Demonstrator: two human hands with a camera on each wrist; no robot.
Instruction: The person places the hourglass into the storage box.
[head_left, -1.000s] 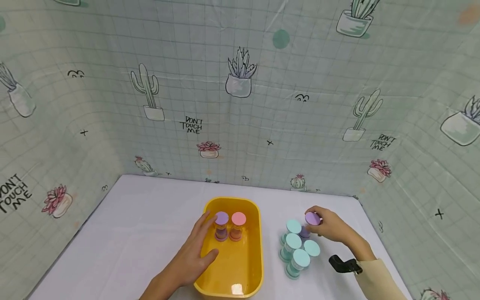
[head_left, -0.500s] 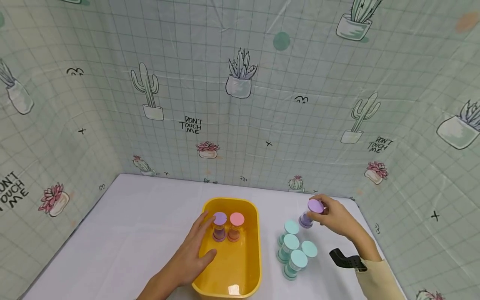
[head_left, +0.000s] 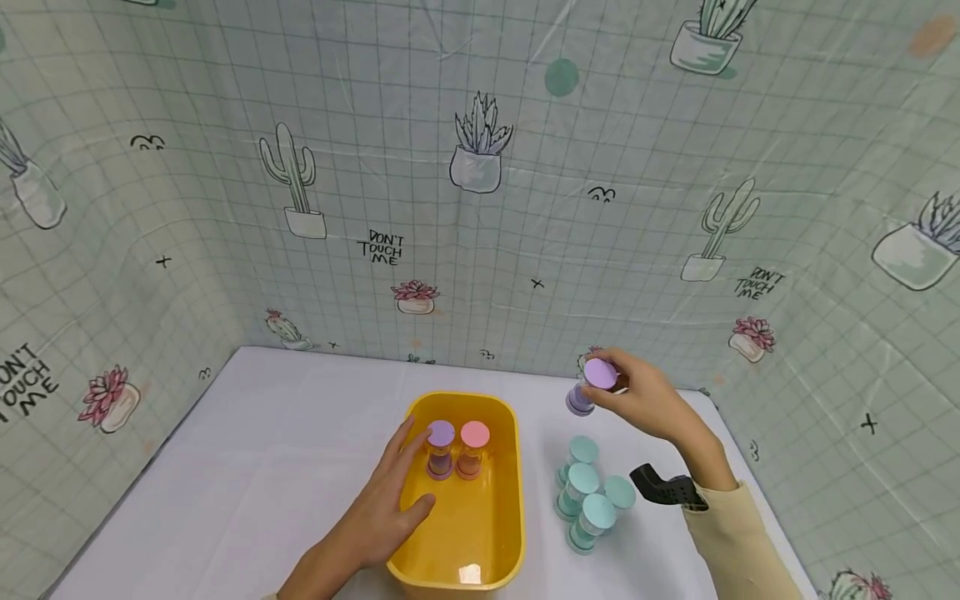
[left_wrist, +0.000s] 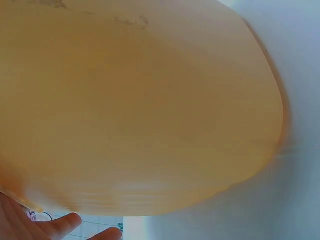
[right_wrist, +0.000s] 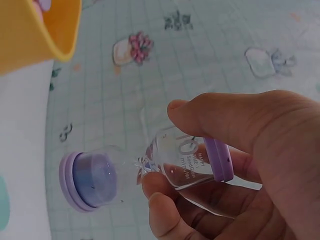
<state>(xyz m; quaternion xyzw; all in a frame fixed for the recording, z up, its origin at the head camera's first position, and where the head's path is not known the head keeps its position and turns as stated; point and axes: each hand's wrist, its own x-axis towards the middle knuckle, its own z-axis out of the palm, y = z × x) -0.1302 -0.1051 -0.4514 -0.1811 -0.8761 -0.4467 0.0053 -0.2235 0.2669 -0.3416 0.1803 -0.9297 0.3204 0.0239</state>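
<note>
My right hand point(head_left: 637, 390) grips a purple-capped hourglass point(head_left: 581, 400) by its upper bulb, raised above the table. In the right wrist view thumb and fingers curl round the clear glass of this hourglass point(right_wrist: 170, 157), and purple sand lies in the bulb away from the palm. My left hand point(head_left: 378, 500) rests with spread, straight fingers at the left rim of a yellow bin point(head_left: 512, 500). Upright inside the bin stand a purple hourglass point(head_left: 440, 450) and a pink hourglass point(head_left: 473, 450). The left wrist view is mostly filled by the bin's outer wall point(left_wrist: 140, 110).
Several teal hourglasses point(head_left: 582, 481) stand in a close group right of the bin. A white cloth covers the table point(head_left: 300, 417). Patterned cloth walls point(head_left: 480, 242) rise at the back and both sides. A black strap point(head_left: 667, 487) sits on the right wrist.
My right hand has lifted the purple hourglass from beside the teal group, up and then leftward toward the back. The left hand has stayed at the bin's rim.
</note>
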